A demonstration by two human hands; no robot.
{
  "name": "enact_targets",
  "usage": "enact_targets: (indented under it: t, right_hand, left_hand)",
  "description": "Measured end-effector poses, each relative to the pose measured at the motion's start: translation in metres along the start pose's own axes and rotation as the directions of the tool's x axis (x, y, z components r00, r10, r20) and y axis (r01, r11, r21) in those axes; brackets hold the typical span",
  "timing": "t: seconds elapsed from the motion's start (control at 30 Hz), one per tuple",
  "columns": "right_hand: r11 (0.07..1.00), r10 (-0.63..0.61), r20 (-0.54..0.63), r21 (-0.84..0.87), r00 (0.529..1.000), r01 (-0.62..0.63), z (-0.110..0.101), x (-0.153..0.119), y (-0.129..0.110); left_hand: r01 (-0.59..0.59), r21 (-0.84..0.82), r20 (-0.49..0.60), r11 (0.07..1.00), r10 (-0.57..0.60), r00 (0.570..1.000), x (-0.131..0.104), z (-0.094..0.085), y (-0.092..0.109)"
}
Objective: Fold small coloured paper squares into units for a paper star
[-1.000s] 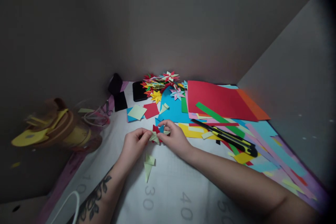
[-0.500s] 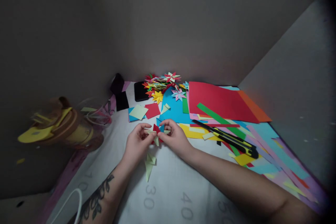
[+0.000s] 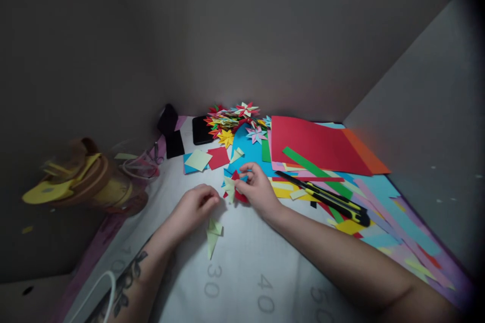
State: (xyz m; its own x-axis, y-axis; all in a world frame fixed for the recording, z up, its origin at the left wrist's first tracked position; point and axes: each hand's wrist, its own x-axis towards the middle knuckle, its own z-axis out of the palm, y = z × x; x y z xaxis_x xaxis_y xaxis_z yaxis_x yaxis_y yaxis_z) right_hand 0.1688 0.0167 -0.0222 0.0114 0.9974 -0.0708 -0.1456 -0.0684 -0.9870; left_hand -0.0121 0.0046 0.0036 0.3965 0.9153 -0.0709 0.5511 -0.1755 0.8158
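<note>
My right hand (image 3: pixel 256 189) pinches a folded paper star (image 3: pixel 229 189) with pale green, red and blue points between thumb and fingers, just above the mat. To its left, apart from the star, my left hand (image 3: pixel 199 208) has its fingers curled in; I see nothing in them. Just below that hand a pale green folded paper piece (image 3: pixel 214 234) lies on the white mat. Beyond the hands are a pale green paper square (image 3: pixel 199 160), a red square (image 3: pixel 219 158) and a small pale green folded piece (image 3: pixel 237 154).
Finished paper stars (image 3: pixel 227 121) are heaped at the back beside a black phone (image 3: pixel 202 130). At right lie red sheets (image 3: pixel 314 144), paper strips and a box cutter (image 3: pixel 329 199). A cup with a yellow-and-brown lid (image 3: pixel 102 181) stands at left.
My left hand has let go of the paper star and drawn back left and slightly down. My right hand keeps the star and has turned it, so more red shows.
</note>
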Motion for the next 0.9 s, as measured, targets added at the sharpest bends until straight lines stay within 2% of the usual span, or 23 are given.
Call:
enact_targets:
  t: [0.1, 0.17, 0.3, 0.43, 0.5, 0.53, 0.6, 0.67, 0.77, 0.83, 0.9]
  right_hand:
    - [0.993, -0.064, -0.128, 0.094, 0.990, 0.076, -0.007, 0.008, -0.003]
    - [0.984, -0.102, -0.198, 0.125, 0.975, 0.129, -0.012, 0.014, -0.005]
    - [0.980, -0.115, -0.216, 0.137, 0.970, 0.147, -0.018, 0.021, -0.005]
    - [0.982, -0.118, -0.209, 0.120, 0.971, 0.145, -0.017, 0.021, -0.004]
    - [0.984, -0.125, -0.201, 0.102, 0.972, 0.148, -0.016, 0.020, -0.003]
    - [0.984, -0.131, -0.198, 0.093, 0.971, 0.152, -0.016, 0.019, -0.003]
    - [0.984, -0.142, -0.191, 0.080, 0.971, 0.160, -0.016, 0.019, -0.002]
    - [0.984, -0.145, -0.184, 0.075, 0.972, 0.161, -0.016, 0.019, -0.001]
    - [0.985, -0.151, -0.183, 0.056, 0.972, 0.163, -0.015, 0.019, -0.001]
    - [0.984, -0.165, -0.192, 0.031, 0.967, 0.174, -0.017, 0.021, -0.001]
    - [0.981, -0.185, -0.212, 0.014, 0.960, 0.193, -0.020, 0.025, -0.003]
  left_hand:
    - [-0.142, 0.123, 0.278, 0.982, 0.103, 0.955, -0.004, -0.009, 0.001]
    - [-0.215, 0.175, 0.376, 0.961, 0.137, 0.917, -0.007, -0.009, 0.001]
    - [-0.288, 0.236, 0.435, 0.928, 0.164, 0.886, -0.009, -0.006, 0.002]
    - [-0.313, 0.112, 0.476, 0.943, 0.226, 0.850, -0.008, -0.010, 0.001]
    - [-0.244, 0.022, 0.465, 0.970, 0.206, 0.861, -0.008, -0.013, 0.001]
    - [-0.180, -0.014, 0.442, 0.984, 0.168, 0.881, -0.007, -0.014, 0.001]
    - [-0.042, -0.068, 0.356, 0.997, 0.064, 0.932, -0.006, -0.013, -0.001]
    - [0.046, -0.115, 0.227, 0.992, -0.019, 0.974, -0.003, -0.009, -0.003]
    - [0.090, -0.159, 0.071, 0.983, -0.079, 0.994, 0.000, 0.000, -0.006]
    - [0.074, -0.150, 0.063, 0.986, -0.065, 0.996, 0.001, 0.006, -0.006]
    - [-0.003, -0.114, 0.065, 0.994, 0.010, 0.998, 0.000, 0.009, -0.004]
